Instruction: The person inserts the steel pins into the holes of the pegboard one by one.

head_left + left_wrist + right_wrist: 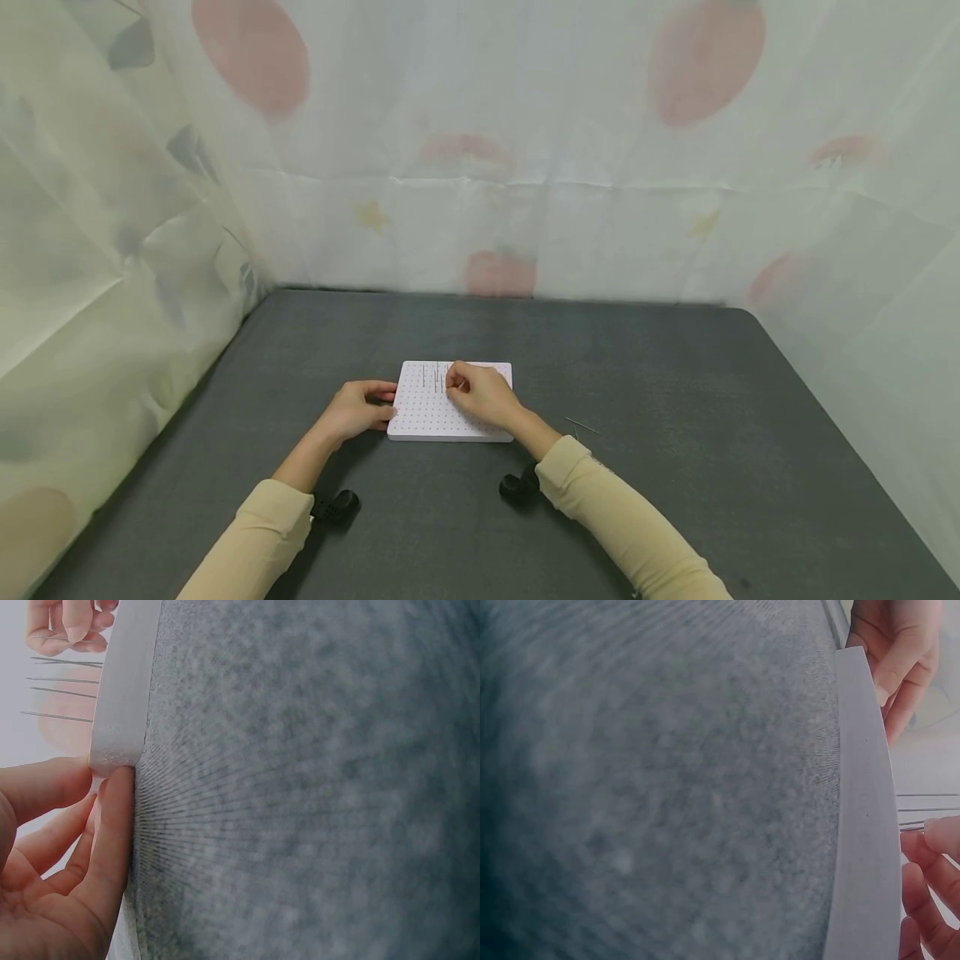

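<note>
White pegboard (420, 423) is gripped at its edge by my left hand (356, 410); my right hand (483, 394) pinches a metal pin (46, 637) beside upright pins (64, 680).

No readable text or numbers anywhere.

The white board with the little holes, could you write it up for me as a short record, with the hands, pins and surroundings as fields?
Board: white board, flat on a dark grey table
Left hand: left hand holds the board's left edge
Right hand: right hand is over the board, pinching a thin pin; whether that pin sits in a hole is unclear
Standing pins: several standing pins upright on the board
Loose pins: at least one loose pin on the table, right of the board
Background: pale curtain with reddish shapes
</note>
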`<state>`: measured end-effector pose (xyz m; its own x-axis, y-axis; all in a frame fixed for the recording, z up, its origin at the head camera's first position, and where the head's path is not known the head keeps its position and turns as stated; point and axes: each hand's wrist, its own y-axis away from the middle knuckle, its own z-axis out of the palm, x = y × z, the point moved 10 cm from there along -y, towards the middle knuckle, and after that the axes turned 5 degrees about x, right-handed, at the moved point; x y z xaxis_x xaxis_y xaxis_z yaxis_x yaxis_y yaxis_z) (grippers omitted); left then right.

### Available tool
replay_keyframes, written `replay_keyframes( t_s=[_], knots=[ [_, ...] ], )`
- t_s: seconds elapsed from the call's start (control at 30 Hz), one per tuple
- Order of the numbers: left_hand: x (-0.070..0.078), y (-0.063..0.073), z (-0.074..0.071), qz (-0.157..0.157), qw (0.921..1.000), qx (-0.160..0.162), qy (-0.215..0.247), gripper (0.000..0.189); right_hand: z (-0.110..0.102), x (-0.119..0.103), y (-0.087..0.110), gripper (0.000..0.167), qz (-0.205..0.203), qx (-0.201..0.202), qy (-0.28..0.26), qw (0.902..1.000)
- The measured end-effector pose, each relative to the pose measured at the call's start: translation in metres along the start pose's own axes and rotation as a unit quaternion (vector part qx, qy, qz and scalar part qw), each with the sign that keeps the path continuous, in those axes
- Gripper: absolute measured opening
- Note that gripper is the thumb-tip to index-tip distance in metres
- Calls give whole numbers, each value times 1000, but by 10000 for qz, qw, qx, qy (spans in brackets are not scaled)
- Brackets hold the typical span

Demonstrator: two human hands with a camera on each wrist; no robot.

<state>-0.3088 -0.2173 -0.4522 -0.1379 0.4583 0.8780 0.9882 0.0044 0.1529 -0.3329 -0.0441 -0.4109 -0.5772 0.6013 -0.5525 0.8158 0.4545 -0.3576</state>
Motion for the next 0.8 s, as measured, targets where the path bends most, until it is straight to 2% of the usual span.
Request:
replay_keyframes(
  t_s=[0.3,0.5,0.8],
  knots=[
    [2,-1,0,22,10000,-25,85,47,0,-1,0,6,-116,31,123,9999],
    [0,0,1,-11,10000,-35,-6,47,0,0,1,5,-1,-204,54,9998],
    [-1,-2,1,2,10000,-68,72,47,-13,3,3,5,-4,-293,153,9995]
  ],
)
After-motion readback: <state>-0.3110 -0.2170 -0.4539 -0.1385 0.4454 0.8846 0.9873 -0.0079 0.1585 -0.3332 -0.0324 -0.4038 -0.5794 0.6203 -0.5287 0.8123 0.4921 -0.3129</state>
